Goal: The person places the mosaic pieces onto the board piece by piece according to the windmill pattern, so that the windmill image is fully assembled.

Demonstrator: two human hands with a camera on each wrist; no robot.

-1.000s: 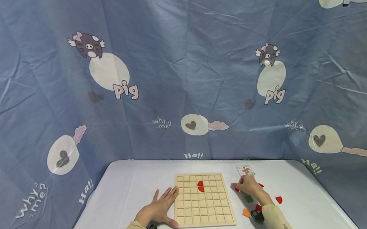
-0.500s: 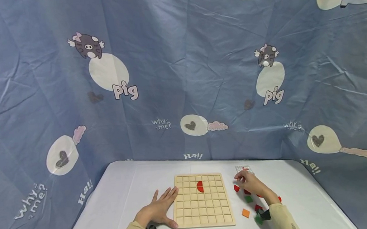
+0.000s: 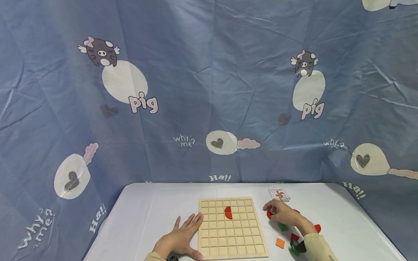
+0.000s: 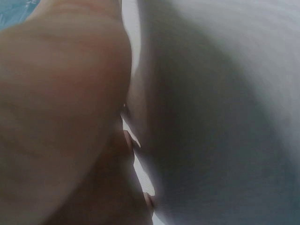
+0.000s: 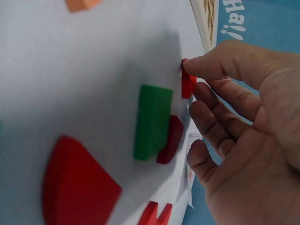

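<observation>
Red round-edged piece (image 5: 188,86) was at the right hand (image 3: 283,214), grasp unclear, left hand (image 3: 182,237) lay splayed, fingers straight, touching gridded pale wooden board (image 3: 232,239).

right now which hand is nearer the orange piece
Right. The right hand is just beyond the orange piece, on the same side of the wooden board; the left hand is across the board, at its left edge.
</observation>
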